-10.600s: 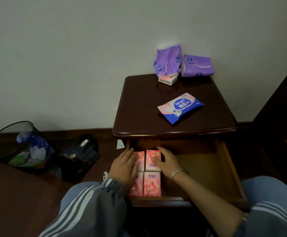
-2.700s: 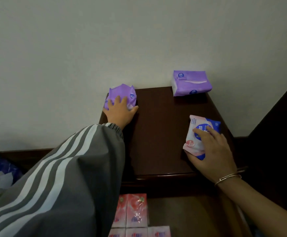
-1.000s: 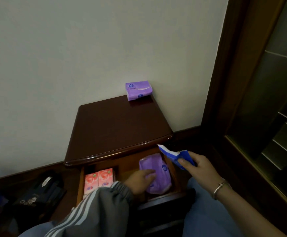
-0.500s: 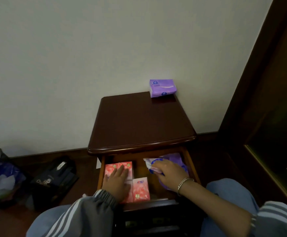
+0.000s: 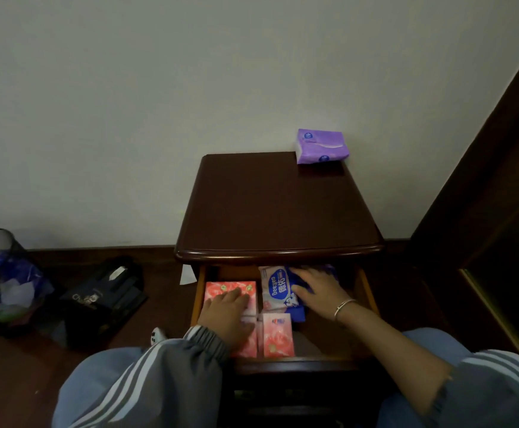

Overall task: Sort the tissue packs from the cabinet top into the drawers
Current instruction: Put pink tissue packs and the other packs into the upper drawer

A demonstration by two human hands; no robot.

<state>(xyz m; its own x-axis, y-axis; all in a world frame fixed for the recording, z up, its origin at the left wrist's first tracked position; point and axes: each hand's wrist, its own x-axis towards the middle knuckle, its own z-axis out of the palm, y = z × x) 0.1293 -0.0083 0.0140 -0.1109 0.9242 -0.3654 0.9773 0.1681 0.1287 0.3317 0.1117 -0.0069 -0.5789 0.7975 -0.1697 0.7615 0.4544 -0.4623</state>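
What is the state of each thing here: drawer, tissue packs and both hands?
Dark wooden drawer: pulled open.
Purple plastic tissue pack: lying on the cabinet top, back right.
Blue and white wipes pack: in the drawer, right side.
Pink tissue packs: in the drawer, left side.
Left hand: flat on the pink packs.
Right hand: flat on the wipes pack.

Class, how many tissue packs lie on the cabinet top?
1: a purple pack at the back right corner of the cabinet top. The whole top shows, so none is hidden there.
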